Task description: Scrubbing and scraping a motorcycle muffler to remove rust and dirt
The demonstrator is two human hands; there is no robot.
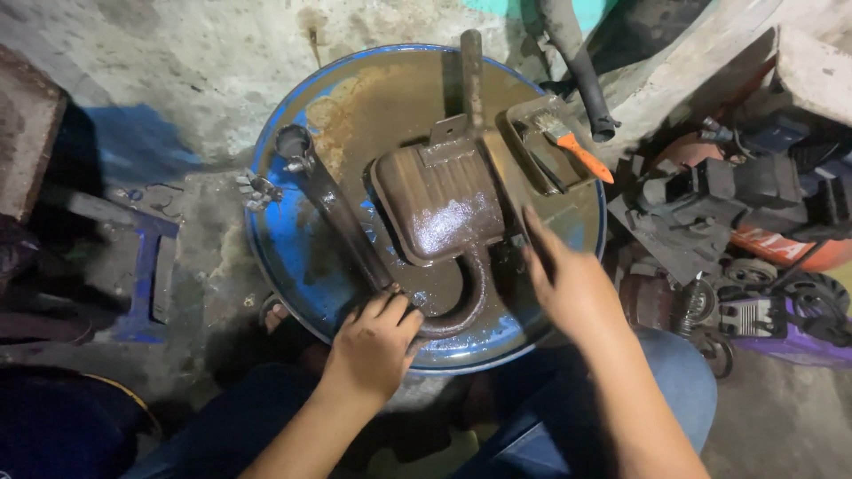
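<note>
Stained concrete floor surrounds an upright blue drum (275, 257) whose rusty lid serves as a workbench, with engine scrap heaped past its right edge. At the near edge the left hand (373, 344) curls its fingers loosely over the bent end of an oily exhaust pipe (342, 213) just beside a wet, greasy muffler box (444, 208) at mid-lid. The right hand (568, 288), blurred, lies fingers together on the muffler's right side, while an orange-handled brush (577, 151) rests in a small tray (524, 120) near the far-right rim.

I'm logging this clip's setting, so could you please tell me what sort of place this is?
Probably a small repair or mechanic's workshop. An oily metal muffler-like part lies on a blue drum top used as a bench, an orange-handled brush sits nearby, and worn machine parts are piled on the concrete floor.
</note>
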